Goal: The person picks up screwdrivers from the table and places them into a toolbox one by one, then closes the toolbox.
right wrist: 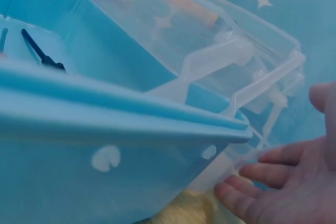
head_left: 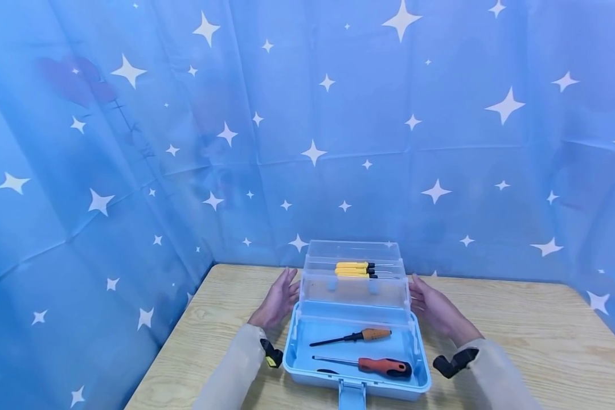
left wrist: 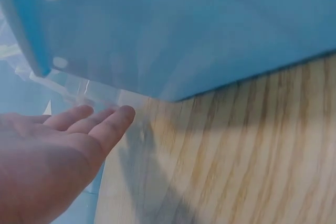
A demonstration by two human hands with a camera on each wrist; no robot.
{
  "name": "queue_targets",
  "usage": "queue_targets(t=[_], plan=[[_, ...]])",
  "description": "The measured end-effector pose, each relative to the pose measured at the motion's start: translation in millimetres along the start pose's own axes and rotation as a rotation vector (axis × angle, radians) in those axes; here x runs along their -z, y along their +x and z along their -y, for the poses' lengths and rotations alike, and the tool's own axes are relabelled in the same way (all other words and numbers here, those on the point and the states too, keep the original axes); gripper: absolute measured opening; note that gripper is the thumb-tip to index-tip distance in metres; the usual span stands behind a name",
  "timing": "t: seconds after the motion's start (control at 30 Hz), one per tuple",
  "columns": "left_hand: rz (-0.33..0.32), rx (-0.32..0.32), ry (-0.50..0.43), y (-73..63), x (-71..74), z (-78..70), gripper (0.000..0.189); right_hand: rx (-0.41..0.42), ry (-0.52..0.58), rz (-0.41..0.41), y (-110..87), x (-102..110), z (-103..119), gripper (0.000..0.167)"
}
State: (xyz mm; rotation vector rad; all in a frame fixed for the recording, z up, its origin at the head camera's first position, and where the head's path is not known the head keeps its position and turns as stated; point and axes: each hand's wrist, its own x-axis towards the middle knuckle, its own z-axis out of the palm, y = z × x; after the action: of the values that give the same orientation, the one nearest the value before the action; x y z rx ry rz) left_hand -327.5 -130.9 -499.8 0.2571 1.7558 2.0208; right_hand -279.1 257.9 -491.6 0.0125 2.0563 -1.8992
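Observation:
A light blue toolbox stands with its lid raised and its clear plastic trays folded up toward the back. Inside lie a screwdriver with an orange-brown handle and a red-and-black screwdriver. Several yellow-handled screwdrivers sit in a raised tray. My left hand is beside the box's rear left, palm up and fingers extended near the clear plastic. On the other side, my right hand reaches to the rear right corner, fingers loosely bent close to the trays' hinge arms.
The box stands on a light wooden table. A blue curtain with white stars hangs behind the table and along its left side. The box's front latch hangs down toward me.

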Motion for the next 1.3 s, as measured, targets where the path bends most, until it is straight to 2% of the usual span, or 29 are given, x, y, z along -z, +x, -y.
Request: queue_targets(t=[0.3,0.5,0.73,1.07,1.3], plan=[[0.041,-0.020,0.027,0.9,3.7,3.3,0.082,0.024,0.039,0.038,2.9,0.5,0.4,0.092],[0.060,-0.034,-0.002,1.3,2.9,3.8,0.087,0.049,0.060,0.049,2.2,0.2,1.2,0.091],[0.089,-0.057,0.007,3.0,1.5,2.3,0.081,0.049,0.065,0.018,0.1,-0.2,6.3,0.089],[0.097,-0.081,0.042,4.2,1.7,1.8,0.076,0.095,0.110,0.039,3.3,0.2,5.5,0.095],[0.080,-0.095,0.053,3.8,2.2,-1.9,0.081,0.118,0.120,0.033,4.1,0.8,4.8,0.094]])
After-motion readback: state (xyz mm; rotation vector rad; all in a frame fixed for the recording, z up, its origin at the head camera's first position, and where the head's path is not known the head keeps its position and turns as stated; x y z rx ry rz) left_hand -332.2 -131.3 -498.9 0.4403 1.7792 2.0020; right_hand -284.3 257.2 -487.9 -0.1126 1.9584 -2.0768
